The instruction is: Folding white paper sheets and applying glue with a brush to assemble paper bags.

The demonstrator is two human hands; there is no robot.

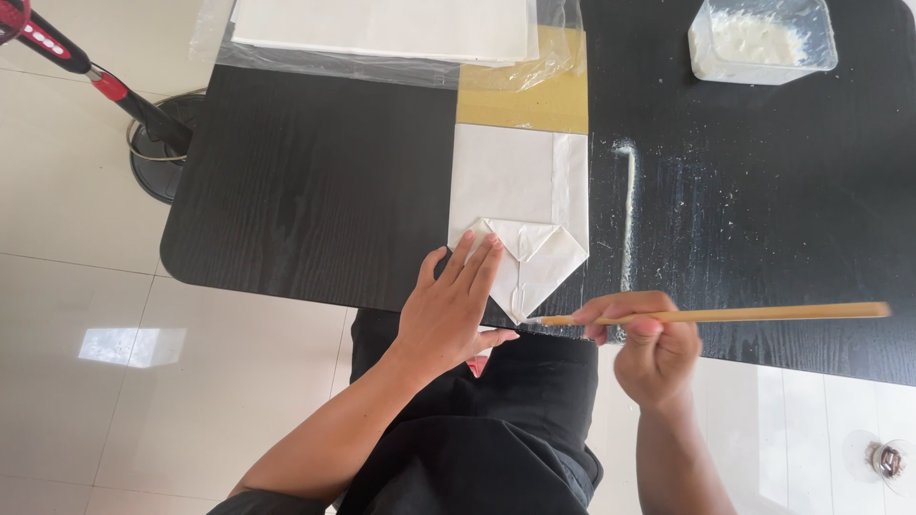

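Observation:
A white paper sheet [515, 186] lies on the black table [305, 181], its near end folded into a point [534, 262]. My left hand [448, 305] rests flat with fingers spread on the left side of that folded end, pressing it down. A thin wooden stick [754, 313] is pinched in my right hand [649, 348] near the table's front edge; its tip points left and touches the paper's folded tip.
A clear plastic tub [763, 40] holding white paste stands at the back right. White smears [627, 210] streak the table beside the paper. A plastic-wrapped stack of white sheets [382, 29] and a yellow sheet [525, 95] lie at the back. A red fan stand [143, 114] is on the floor left.

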